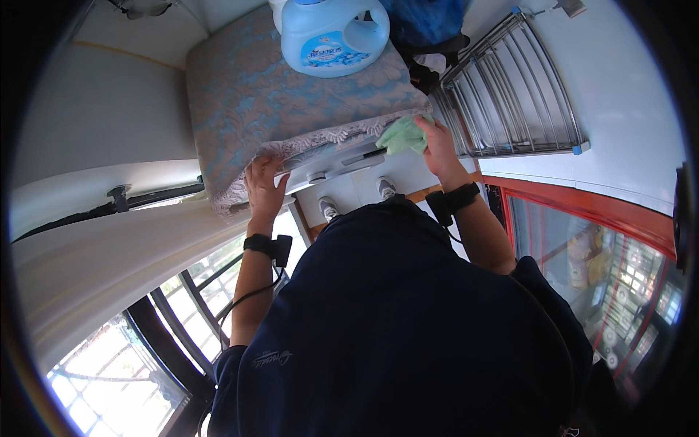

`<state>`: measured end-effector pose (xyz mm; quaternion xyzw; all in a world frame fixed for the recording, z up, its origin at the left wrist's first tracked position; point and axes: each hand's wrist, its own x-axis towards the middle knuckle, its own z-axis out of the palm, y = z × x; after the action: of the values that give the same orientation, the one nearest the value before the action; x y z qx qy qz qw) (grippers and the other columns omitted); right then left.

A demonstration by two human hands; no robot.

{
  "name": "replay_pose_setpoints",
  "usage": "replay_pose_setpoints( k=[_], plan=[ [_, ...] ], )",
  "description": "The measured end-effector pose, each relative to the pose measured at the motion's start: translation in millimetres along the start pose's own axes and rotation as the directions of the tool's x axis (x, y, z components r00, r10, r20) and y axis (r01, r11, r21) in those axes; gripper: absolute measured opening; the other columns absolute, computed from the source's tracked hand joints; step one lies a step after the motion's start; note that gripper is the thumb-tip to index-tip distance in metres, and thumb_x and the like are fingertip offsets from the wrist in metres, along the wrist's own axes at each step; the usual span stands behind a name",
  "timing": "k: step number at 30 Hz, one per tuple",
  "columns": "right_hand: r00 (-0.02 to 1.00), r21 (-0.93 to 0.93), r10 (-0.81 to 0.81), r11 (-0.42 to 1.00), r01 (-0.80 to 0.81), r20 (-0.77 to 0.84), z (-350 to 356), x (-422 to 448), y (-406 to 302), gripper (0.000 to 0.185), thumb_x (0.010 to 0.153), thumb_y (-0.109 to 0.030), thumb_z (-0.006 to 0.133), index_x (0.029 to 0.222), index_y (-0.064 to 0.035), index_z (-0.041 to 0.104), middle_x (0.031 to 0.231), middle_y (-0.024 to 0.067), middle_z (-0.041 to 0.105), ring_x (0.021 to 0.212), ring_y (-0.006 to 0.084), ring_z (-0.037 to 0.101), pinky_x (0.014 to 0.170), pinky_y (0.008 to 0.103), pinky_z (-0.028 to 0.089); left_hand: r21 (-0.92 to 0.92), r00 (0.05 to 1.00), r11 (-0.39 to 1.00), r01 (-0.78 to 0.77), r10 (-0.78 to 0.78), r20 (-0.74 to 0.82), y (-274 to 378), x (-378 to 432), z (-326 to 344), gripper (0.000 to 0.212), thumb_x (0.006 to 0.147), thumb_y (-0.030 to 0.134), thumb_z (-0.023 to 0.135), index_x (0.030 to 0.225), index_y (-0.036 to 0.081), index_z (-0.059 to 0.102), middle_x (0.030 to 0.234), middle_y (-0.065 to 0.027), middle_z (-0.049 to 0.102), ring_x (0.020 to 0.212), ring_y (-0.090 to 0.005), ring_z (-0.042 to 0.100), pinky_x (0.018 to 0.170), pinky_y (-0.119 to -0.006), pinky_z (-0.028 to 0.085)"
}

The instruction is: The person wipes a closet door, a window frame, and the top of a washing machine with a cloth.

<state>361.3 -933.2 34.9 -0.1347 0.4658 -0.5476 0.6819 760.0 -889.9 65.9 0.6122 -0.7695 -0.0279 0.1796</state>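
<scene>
A floral grey-and-blue fabric cover [295,104] with a lace hem lies over an appliance that looks like a washing machine. Below the hem, its front panel [327,164] shows a round knob [317,177] and a dark recessed strip. My left hand [266,183] touches the lace near the left front corner, thumb apart from the fingers; whether it lifts the hem I cannot tell. In my right hand [439,147] is a crumpled light green cloth [405,135], held at the right end of the panel, by the lace.
A large blue detergent jug [336,38] stands on the cover, beside a blue plastic bag [426,22]. To the right, a metal rack [513,87] is against the white wall, above a red-framed glass pane [579,202]. A pale curtain [125,257] and barred windows [125,377] are at left.
</scene>
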Motion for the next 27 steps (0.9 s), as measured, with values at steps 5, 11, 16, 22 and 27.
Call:
replay_pose_setpoints(
  k=[5, 11, 16, 22, 27],
  plan=[
    [0.988, 0.283, 0.063, 0.954, -0.101, 0.14, 29, -6, -5, 0.025, 0.097, -0.018, 0.061, 0.118, -0.0042, 0.062, 0.112, 0.0078, 0.068, 0.104, 0.0221, 0.066, 0.09, 0.0358, 0.053, -0.081, 0.994, 0.996, 0.044, -0.052, -0.095, -10, 16, 24, 0.016, 0.082, 0.019, 0.076, 0.091, 0.011, 0.066, 0.097, -0.0071, 0.063, 0.09, -0.0324, 0.058, 0.078, -0.045, 0.048],
    [0.974, 0.457, -0.003, 0.883, -0.104, 0.228, 24, 9, 0, 0.023, 0.099, -0.019, 0.059, 0.119, -0.0079, 0.06, 0.114, 0.0086, 0.066, 0.108, 0.0257, 0.064, 0.097, 0.0416, 0.051, -0.025, 0.971, 0.999, -0.043, 0.036, -0.236, 8, 41, 14, 0.01, 0.087, 0.015, 0.07, 0.09, 0.009, 0.062, 0.095, -0.0086, 0.064, 0.087, -0.0343, 0.06, 0.076, -0.045, 0.049],
    [0.976, 0.437, 0.029, 0.891, -0.123, 0.217, 43, 3, 8, 0.024, 0.099, -0.02, 0.059, 0.119, -0.0061, 0.06, 0.117, 0.0098, 0.066, 0.108, 0.0271, 0.065, 0.098, 0.0429, 0.051, -0.197, 0.993, 0.98, -0.009, -0.014, -0.117, 2, 49, 11, 0.012, 0.088, 0.012, 0.069, 0.092, 0.007, 0.059, 0.1, -0.0115, 0.065, 0.093, -0.0353, 0.061, 0.08, -0.046, 0.049],
    [0.971, 0.397, 0.068, 0.904, -0.157, 0.23, 33, 23, 22, 0.028, 0.099, -0.019, 0.061, 0.122, -0.0041, 0.059, 0.118, 0.0116, 0.066, 0.11, 0.0273, 0.064, 0.098, 0.0426, 0.052, -0.172, 0.975, 0.969, -0.178, 0.15, -0.165, 14, 40, 5, 0.013, 0.085, 0.009, 0.071, 0.09, 0.007, 0.059, 0.096, -0.0117, 0.064, 0.092, -0.0357, 0.061, 0.078, -0.046, 0.05],
    [0.985, 0.227, 0.149, 0.96, -0.166, 0.089, 25, 8, 25, 0.025, 0.1, -0.017, 0.059, 0.121, -0.0024, 0.06, 0.117, 0.0117, 0.066, 0.11, 0.0275, 0.065, 0.095, 0.0425, 0.054, -0.264, 0.99, 0.956, -0.128, 0.14, 0.027, 14, 15, 19, 0.014, 0.084, 0.009, 0.072, 0.089, 0.004, 0.059, 0.099, -0.0128, 0.062, 0.092, -0.036, 0.061, 0.079, -0.045, 0.051]
  ],
)
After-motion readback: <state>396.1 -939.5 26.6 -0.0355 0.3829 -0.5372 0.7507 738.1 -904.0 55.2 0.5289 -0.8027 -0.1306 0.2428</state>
